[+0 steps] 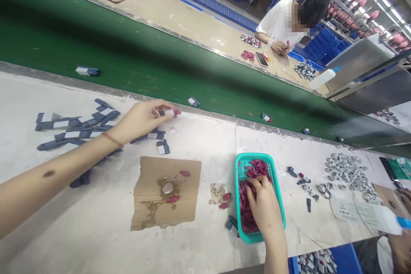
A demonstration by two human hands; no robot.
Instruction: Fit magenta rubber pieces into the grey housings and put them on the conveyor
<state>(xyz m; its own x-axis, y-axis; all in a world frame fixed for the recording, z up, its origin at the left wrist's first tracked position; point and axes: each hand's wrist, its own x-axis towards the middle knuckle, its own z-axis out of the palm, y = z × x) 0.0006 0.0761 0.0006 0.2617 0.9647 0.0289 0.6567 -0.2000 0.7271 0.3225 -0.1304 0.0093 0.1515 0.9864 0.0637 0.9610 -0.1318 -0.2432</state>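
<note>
My left hand [150, 115] is at the table's far edge beside the green belt, its fingers closed on a small dark part with a red tip [175, 112]. Grey-and-white parts [73, 134] lie in rows under and left of that wrist. Over on the right, my right hand [260, 197] reaches into a teal basket [238, 218] of dark red pieces [257, 167]. Its fingers are bent among the pieces; whether they pinch one is hidden. Between the hands lies a cardboard sheet [189, 205] with a round metal cap [167, 188] and two red pieces.
The green belt [144, 72] carries several spaced parts. A pile of small grey pieces [345, 169] and a white bottle [387, 219] are at the right. A person in a white shirt [279, 19] works across the belt; another person's hand [405, 197] shows at the right edge.
</note>
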